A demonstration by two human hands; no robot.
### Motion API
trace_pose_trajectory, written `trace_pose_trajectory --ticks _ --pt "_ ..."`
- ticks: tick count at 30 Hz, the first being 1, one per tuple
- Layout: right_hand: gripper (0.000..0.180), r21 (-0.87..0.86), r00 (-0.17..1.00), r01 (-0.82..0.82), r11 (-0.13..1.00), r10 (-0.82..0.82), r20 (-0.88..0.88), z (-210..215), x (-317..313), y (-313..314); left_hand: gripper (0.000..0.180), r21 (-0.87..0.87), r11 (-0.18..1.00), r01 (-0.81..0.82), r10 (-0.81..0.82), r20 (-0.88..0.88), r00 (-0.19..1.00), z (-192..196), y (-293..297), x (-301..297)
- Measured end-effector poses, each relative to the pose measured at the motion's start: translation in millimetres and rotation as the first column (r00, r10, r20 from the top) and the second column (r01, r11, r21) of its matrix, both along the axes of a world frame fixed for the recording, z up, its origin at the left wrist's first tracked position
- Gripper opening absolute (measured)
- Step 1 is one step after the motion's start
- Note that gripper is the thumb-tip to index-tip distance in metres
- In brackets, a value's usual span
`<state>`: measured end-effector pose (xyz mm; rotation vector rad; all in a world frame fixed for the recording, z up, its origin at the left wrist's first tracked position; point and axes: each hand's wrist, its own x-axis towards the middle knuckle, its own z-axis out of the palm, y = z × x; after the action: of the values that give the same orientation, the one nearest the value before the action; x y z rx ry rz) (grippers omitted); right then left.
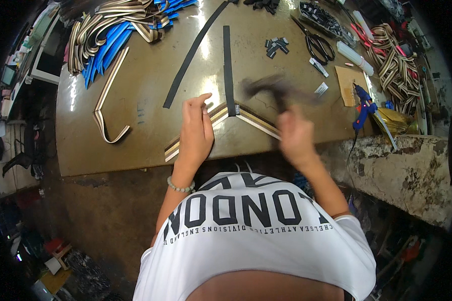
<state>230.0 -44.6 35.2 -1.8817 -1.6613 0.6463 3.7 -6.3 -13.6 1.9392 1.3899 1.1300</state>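
Observation:
My right hand (297, 133) is blurred by motion but closed round the handle of a hammer. The hammer (273, 86), also smeared, has its dark head raised over the table, right of a black strip. Across the table near me lies a brown, black and cream striped strap (258, 123), bent to a peak. My left hand (197, 125) rests on the strap's left arm, fingers extended and nothing visibly gripped. The lower end of an upright black strip (228, 70) overlaps the strap's peak. At that joint sits a small dark label or clip (237, 109).
A second black strip (193, 57) slants at left, near a loose striped strap (103, 103). Striped straps and blue strips (110, 42) pile up far left. Right lie small black pieces (276, 47), black-handled scissors (319, 49), a blue glue gun (364, 109) and bundled straps (394, 65).

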Motion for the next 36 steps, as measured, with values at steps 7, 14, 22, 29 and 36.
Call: trace_pose_trajectory --ticks 7,14,22,29,36 --pt "0.039 0.05 0.995 -0.076 0.996 0.079 -0.067 -1.0 -20.9 -6.1 0.032 0.032 0.998 0.05 -0.051 0.016 0.999 -1.1 3.8 -3.5" --pt "0.038 0.176 0.941 0.041 0.984 -0.098 0.325 -20.6 20.1 6.9 0.025 -0.11 0.985 0.136 -0.146 -0.089 0.985 10.3 0.0 -3.7" --pt "0.028 0.304 0.989 -0.145 0.942 0.131 0.067 -18.4 57.7 40.0 0.015 -0.019 0.962 0.274 -0.27 0.099 0.958 27.8 21.6 -11.3" --pt "0.03 -0.056 0.638 -0.375 0.925 0.214 -0.74 -27.1 -49.7 66.3 0.018 -0.346 0.911 0.225 -0.084 0.377 0.922 24.5 -3.3 18.7" --pt "0.023 -0.182 0.46 -0.7 0.691 0.241 -0.855 -33.3 -4.2 79.1 0.02 -0.079 0.983 0.167 -0.183 -0.309 0.933 46.6 21.1 0.0"
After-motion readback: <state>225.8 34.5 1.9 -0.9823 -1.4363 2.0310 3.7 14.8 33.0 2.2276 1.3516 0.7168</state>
